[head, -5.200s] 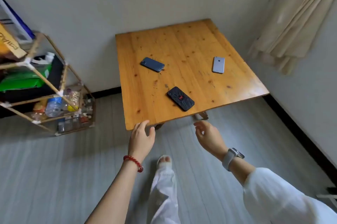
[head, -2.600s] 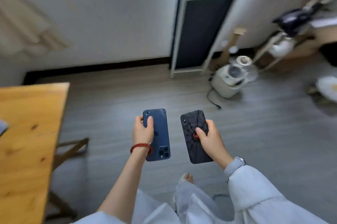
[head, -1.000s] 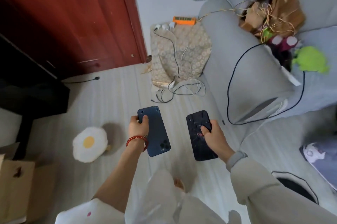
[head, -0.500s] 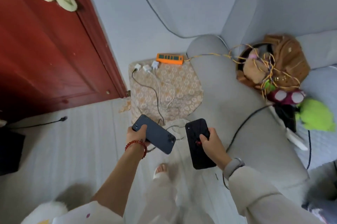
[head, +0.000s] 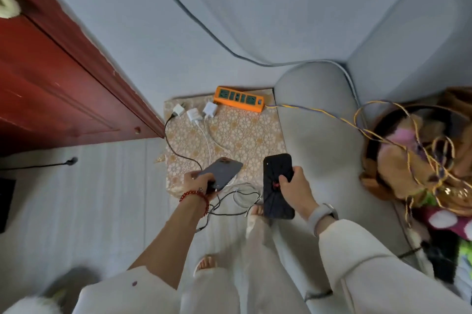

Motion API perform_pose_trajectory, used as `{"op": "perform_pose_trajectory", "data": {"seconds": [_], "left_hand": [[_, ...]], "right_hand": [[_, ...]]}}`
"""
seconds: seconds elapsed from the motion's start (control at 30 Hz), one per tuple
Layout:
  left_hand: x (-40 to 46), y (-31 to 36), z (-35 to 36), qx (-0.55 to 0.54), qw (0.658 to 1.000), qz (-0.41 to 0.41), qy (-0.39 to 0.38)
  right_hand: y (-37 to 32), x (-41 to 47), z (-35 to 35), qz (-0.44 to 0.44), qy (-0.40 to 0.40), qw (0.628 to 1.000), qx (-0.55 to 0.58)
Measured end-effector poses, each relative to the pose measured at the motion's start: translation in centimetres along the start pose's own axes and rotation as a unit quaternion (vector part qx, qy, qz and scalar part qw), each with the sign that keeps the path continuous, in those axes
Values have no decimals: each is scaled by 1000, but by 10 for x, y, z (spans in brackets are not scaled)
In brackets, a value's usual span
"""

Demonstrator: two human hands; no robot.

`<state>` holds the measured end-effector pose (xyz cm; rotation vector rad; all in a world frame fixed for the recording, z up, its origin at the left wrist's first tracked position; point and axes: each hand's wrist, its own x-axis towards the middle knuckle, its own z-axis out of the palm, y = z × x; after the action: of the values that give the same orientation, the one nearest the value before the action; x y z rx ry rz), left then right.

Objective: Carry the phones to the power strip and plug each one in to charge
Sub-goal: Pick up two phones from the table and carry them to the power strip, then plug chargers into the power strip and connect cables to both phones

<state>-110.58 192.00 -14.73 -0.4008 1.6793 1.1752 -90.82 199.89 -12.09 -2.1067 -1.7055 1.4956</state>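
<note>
My left hand (head: 198, 180) grips a dark blue phone (head: 224, 172), tilted with its back up. My right hand (head: 296, 189) holds a black phone with a red spider mark (head: 277, 186), held upright. Both hover above the near edge of a patterned beige mat (head: 242, 134). At the mat's far edge lies an orange power strip (head: 238, 98) by the wall. Three white charger bricks (head: 195, 112) lie beside its left end, unplugged from what I can see. Their cables (head: 237, 197) trail toward me and coil under the phones.
A red door (head: 51, 78) stands to the left. A grey sofa arm (head: 321, 134) lies right of the mat, with plush toys and tangled yellow cord (head: 413, 155) on the seat. The strip's cord (head: 306, 109) runs over the arm. My feet are below on the pale floor.
I have walked from the table to the mat, carrying both phones. Over the last second the power strip has come closer and the blue phone has tilted sideways.
</note>
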Motion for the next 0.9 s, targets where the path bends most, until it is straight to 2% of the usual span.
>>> {"op": "perform_pose_trajectory", "data": {"seconds": [0.23,0.4,0.53,0.63,0.73,0.8,0.9], "left_hand": [[87,-33,98,-36,997,-10,68],[122,-61,124,-18,997,19,77],[128,-77,123,92,994,44,46],[124,-86,122,257,963,64,58],[117,-89,124,351,930,89,59],[112,-90,129,401,909,96,63],[105,-89,133,489,863,105,69]], "right_hand": [[-9,122,11,23,-36,999,-28],[-6,177,33,9,-48,998,-49],[-1,204,43,7,-65,995,-77],[1,211,45,7,-51,995,-85],[5,209,44,-40,-20,993,-112],[9,205,43,-81,-18,977,-197],[12,202,45,-151,-18,933,-327]]}}
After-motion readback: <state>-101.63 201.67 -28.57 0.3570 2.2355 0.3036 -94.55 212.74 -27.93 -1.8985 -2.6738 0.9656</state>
